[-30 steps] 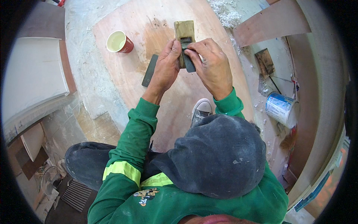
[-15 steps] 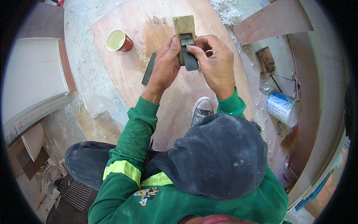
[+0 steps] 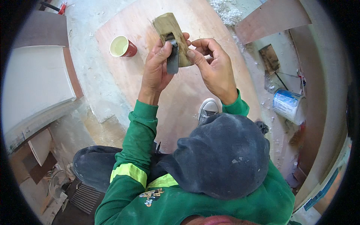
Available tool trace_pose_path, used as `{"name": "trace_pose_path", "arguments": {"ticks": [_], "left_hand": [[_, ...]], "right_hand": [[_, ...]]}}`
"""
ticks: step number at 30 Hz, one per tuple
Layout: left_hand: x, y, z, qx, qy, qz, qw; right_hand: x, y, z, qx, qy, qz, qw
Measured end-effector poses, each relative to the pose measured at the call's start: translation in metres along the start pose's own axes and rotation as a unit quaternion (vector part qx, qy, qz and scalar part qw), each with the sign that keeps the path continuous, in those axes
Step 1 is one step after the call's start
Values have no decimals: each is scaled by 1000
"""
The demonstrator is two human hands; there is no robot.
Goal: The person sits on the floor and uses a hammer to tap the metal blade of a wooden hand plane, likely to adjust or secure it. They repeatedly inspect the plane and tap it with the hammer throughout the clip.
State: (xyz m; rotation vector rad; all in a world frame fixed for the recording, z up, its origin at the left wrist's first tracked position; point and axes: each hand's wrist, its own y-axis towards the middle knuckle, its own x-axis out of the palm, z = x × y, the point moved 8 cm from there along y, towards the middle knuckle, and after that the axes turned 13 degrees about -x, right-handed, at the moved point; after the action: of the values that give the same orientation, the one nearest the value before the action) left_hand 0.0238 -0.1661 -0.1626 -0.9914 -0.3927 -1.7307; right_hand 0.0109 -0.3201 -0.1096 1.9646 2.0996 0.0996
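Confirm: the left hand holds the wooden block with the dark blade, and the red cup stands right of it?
Not quite: the head view shows the red cup standing left of the wooden block; the left hand does hold that block.

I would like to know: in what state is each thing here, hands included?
Wooden block: held, tilted.
Dark blade: against the block, lower end projecting.
Left hand: closed around the block, thumb on the blade.
Right hand: fingers bent, thumb at the block's edge, contact unclear.
Red cup: upright, open-topped.
Pinkish board: flat, beneath the cup.
Blue-white can: standing or lying, unclear.
White scraps: heaped loosely.
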Motion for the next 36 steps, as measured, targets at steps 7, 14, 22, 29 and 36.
{"name": "trace_pose_path", "arguments": {"ticks": [7, 14, 22, 29, 36], "left_hand": [[12, 0, 14, 87, 71, 103, 988], [12, 5, -3, 65, 66, 92, 991], [8, 6, -9, 57, 61, 115, 990], [-5, 8, -17, 6, 27, 113, 993], [-34, 14, -18, 10, -26, 160, 987]], "right_hand": [[6, -9, 6, 73, -19, -82, 994], [19, -20, 28, 151, 105, -13, 983], [22, -20, 33, 97, 88, 44, 990], [22, -22, 41, 105, 62, 11, 993], [-49, -73, 123, 22, -458, -50, 887]]}}
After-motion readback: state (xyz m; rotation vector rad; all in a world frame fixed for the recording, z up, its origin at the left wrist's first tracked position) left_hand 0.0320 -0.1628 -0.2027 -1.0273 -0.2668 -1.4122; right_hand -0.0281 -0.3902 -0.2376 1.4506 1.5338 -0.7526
